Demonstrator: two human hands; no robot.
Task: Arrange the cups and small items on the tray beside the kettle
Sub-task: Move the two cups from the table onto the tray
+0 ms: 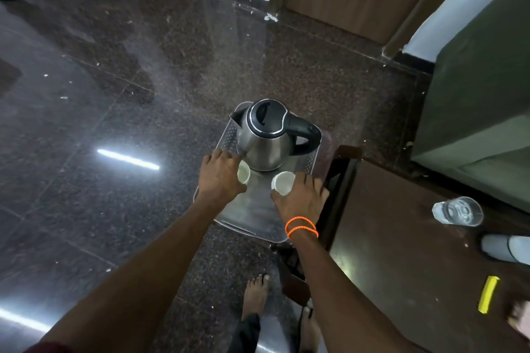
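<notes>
On the tray (311, 162), in front of the kettle (265, 139), we have a cup under each hand. Left cup (243, 171) sits just beside the kettle base, maybe touching it; we can't tell from this angle. Right cup (283, 183) is a bit nearer us and looks tilted, mouth facing left.

Left hand (220, 178): fingers curled round the far side of its cup, fingertips up against the kettle wall. Reads as a grip, though the contact side is hidden.

Right hand (301, 198): thumb and fingers wrapped round its cup from the right, gripping it.

Doing this step well, as we judge it:
- Stand the right cup upright before letting go.
- Set both cups flat on the tray floor, side by side, off the kettle base so nothing rocks.
- Keep the left fingers from nudging the kettle; the tray overhangs its support.
- Leave the near half of the tray free for small items.

Glass (457, 211) and yellow item (488, 294) sit on the table (401, 238) to our right, well apart from the tray.
</notes>
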